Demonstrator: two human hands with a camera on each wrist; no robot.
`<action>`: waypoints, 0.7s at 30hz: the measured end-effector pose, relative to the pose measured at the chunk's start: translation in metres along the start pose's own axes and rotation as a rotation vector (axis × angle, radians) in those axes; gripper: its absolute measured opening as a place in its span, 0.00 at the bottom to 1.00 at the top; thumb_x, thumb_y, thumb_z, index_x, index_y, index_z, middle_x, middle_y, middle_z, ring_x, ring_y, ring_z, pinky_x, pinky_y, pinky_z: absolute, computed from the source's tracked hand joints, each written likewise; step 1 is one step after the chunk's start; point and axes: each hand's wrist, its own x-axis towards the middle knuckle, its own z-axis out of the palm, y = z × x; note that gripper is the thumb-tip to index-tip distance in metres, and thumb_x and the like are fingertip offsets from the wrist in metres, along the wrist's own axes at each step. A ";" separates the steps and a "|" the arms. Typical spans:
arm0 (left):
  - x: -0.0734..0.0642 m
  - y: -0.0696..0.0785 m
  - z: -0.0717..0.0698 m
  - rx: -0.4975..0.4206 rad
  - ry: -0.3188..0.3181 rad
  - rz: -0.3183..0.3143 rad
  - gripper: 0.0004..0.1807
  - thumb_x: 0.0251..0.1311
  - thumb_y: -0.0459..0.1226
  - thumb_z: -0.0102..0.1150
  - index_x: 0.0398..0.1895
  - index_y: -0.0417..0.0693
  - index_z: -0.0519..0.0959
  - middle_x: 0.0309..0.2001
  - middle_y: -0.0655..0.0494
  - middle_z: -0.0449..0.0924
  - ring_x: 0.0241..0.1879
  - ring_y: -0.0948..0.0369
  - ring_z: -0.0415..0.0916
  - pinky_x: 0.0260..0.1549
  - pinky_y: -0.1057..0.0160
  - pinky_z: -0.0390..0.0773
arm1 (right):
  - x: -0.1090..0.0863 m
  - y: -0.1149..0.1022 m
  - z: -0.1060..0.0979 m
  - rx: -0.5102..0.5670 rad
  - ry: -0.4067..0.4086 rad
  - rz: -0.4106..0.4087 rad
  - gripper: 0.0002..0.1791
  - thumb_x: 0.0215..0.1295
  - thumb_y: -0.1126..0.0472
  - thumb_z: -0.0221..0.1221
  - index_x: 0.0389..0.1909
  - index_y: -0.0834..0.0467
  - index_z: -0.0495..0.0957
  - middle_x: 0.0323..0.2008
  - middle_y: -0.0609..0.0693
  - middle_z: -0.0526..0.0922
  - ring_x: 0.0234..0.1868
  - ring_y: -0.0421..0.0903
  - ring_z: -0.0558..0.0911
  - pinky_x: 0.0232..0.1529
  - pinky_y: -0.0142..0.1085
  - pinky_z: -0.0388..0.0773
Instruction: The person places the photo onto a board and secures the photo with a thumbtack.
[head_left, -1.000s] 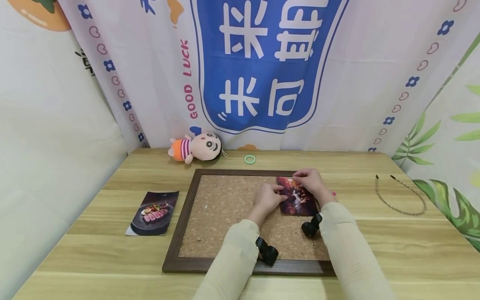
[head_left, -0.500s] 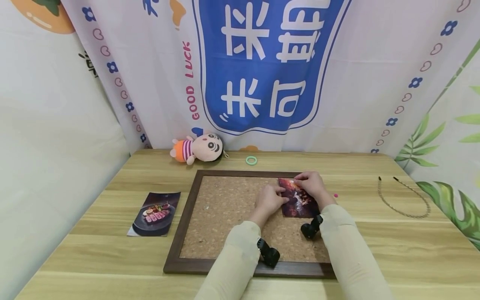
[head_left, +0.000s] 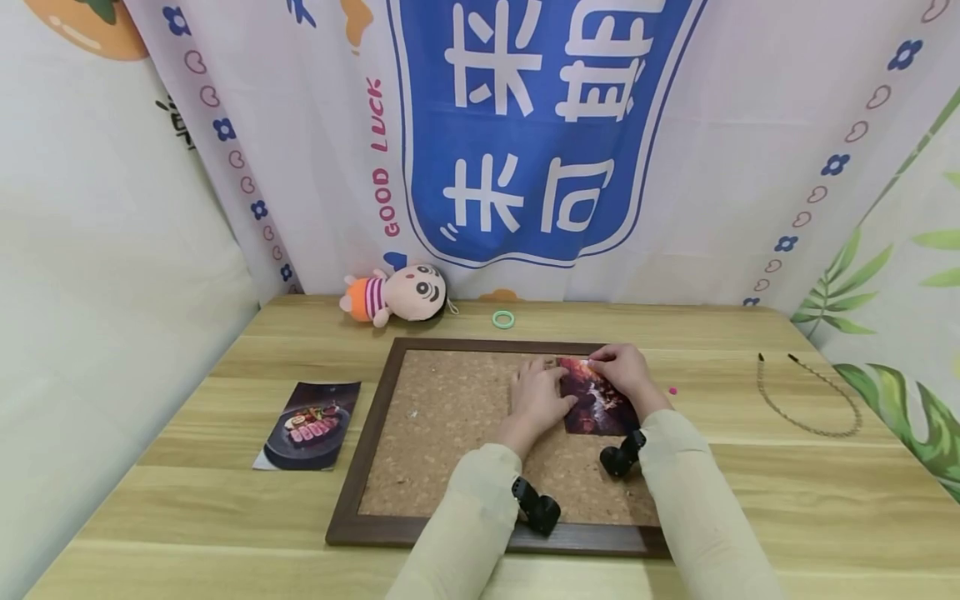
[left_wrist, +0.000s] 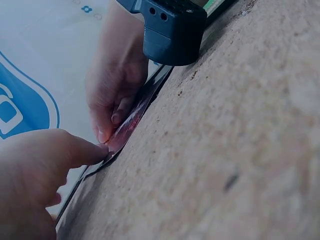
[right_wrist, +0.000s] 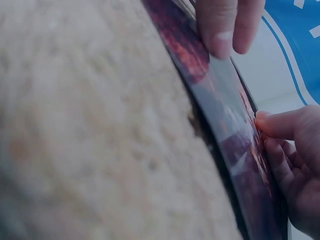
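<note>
A dark printed picture [head_left: 598, 404] with red and orange tones lies over the upper right part of a framed cork board [head_left: 450, 417]. My right hand [head_left: 624, 371] is at its top edge, thumb and finger pinching there with the other fingers curled; whether a small pin is between the fingertips I cannot tell. My left hand [head_left: 538, 398] rests along the picture's left edge, thumb touching the print and fingers stretched over the cork. In the right wrist view, left fingertips press the glossy print [right_wrist: 220, 100] while the right thumb meets its far edge.
A food photo [head_left: 307, 427] lies left of the board. A plush doll [head_left: 393, 296] and a green ring [head_left: 503, 319] sit at the back. A small pink object [head_left: 672, 391] and a braided band with black tips [head_left: 810, 421] lie to the right.
My left fingers have spread forward off the picture's left edge onto the cork, the thumb staying by the print. My right hand keeps its place at the top edge.
</note>
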 end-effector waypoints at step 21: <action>-0.002 0.002 0.000 0.222 -0.298 -0.012 0.29 0.58 0.59 0.34 0.64 0.64 0.55 0.66 0.56 0.43 0.64 0.52 0.34 0.52 0.39 0.35 | -0.002 -0.006 0.000 -0.046 0.019 0.037 0.08 0.54 0.62 0.58 0.31 0.63 0.81 0.32 0.57 0.79 0.36 0.53 0.74 0.38 0.43 0.67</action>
